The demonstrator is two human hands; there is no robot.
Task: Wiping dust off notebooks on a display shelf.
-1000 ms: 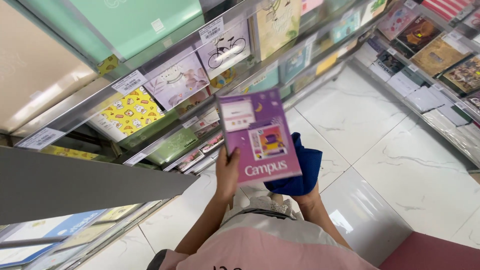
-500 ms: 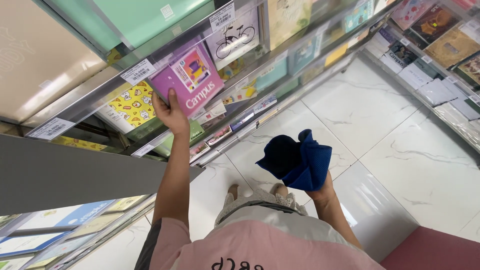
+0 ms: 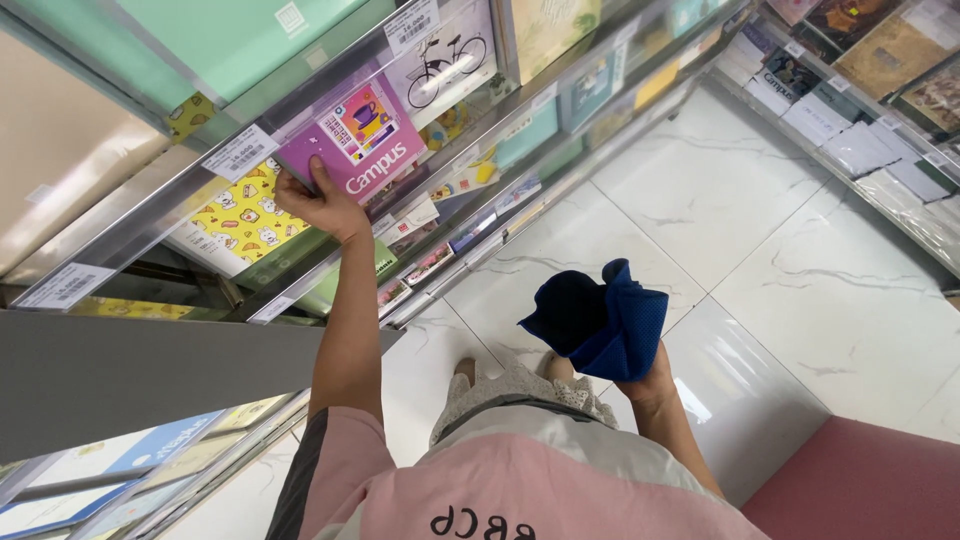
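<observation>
My left hand (image 3: 318, 205) grips the lower edge of a purple notebook (image 3: 358, 140) with a colourful square picture on its cover. The notebook leans into the clear-fronted shelf (image 3: 150, 215), between a yellow cartoon notebook (image 3: 240, 215) and a white notebook with a bicycle drawing (image 3: 445, 62). My right hand (image 3: 652, 375) is lower, out over the floor, closed around a bunched dark blue cloth (image 3: 600, 315). My arm in a pink sleeve reaches up to the shelf.
Tiers of shelves with notebooks and price tags (image 3: 238, 152) run along the left. A second rack of books (image 3: 860, 90) lines the top right. White marble floor tiles (image 3: 740, 230) lie between. A grey shelf board (image 3: 150, 385) juts at left; a dark red surface (image 3: 870, 480) sits bottom right.
My left hand carried the purple notebook from in front of me up and left into the shelf slot. My right hand with the blue cloth stayed low and drifted slightly right.
</observation>
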